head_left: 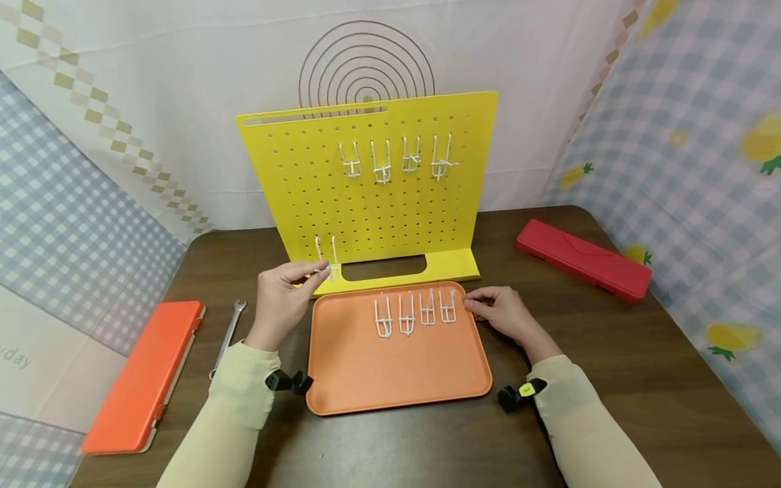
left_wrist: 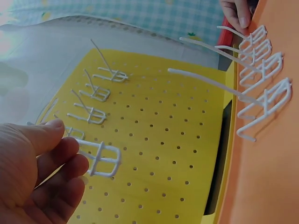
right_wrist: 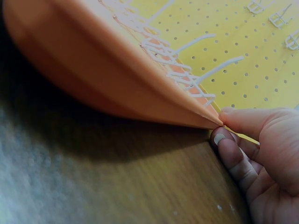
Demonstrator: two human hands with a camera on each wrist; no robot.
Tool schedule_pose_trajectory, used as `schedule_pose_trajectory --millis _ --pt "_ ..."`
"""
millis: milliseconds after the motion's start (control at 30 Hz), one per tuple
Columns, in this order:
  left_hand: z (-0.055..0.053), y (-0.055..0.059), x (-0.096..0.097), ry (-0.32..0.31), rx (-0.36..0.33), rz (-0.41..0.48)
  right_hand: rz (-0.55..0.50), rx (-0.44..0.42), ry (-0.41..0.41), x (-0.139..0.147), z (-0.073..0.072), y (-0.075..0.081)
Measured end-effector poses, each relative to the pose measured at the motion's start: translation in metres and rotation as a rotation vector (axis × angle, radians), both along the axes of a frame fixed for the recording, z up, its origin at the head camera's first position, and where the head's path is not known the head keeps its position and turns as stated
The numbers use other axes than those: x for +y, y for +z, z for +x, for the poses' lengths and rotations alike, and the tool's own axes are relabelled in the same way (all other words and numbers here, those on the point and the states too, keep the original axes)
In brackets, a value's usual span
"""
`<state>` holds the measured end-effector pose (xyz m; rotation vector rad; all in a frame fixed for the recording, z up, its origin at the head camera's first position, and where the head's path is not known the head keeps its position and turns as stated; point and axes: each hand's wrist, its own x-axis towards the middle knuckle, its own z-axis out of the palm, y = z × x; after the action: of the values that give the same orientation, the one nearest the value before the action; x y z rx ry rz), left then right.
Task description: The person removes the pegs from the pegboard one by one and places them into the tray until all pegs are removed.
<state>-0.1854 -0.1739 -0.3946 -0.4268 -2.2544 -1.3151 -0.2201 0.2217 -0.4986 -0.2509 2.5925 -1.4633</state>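
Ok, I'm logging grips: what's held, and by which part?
Left hand: a white hook, near its crossbar. Right hand: the orange tray, by its rim.

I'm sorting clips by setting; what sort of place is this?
Probably a makeshift work booth: patterned cloths line three sides of a brown table bearing a yellow pegboard with white hooks.

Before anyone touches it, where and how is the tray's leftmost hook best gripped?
Probably pinch this hook by its raised prong, from the left: the prong juts upward, with bare tray that side and another hook close on the right.
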Motion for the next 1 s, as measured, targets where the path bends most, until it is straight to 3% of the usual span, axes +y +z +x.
schedule_pose_trajectory --millis 167,267,433,567,1000 --pt "0.005 -0.007 0.003 -0.029 0.071 -0.039 0.004 0.003 0.003 -0.001 -0.002 0.002" --pt "0.012 -0.002 0.008 -0.045 0.063 -0.052 0.002 0.001 0.005 -0.001 -0.002 0.002" --pt "0.006 -0.013 0.007 -0.061 0.059 -0.046 0.006 0.000 0.001 0.001 -0.003 0.003" --pt "-0.001 -0.024 0.004 -0.055 0.026 -0.040 0.018 0.005 -0.003 0.002 -0.004 0.003" --pt "0.001 -0.045 0.010 -0.133 -0.115 -0.064 0.012 -0.016 -0.004 0.001 -0.001 -0.002"
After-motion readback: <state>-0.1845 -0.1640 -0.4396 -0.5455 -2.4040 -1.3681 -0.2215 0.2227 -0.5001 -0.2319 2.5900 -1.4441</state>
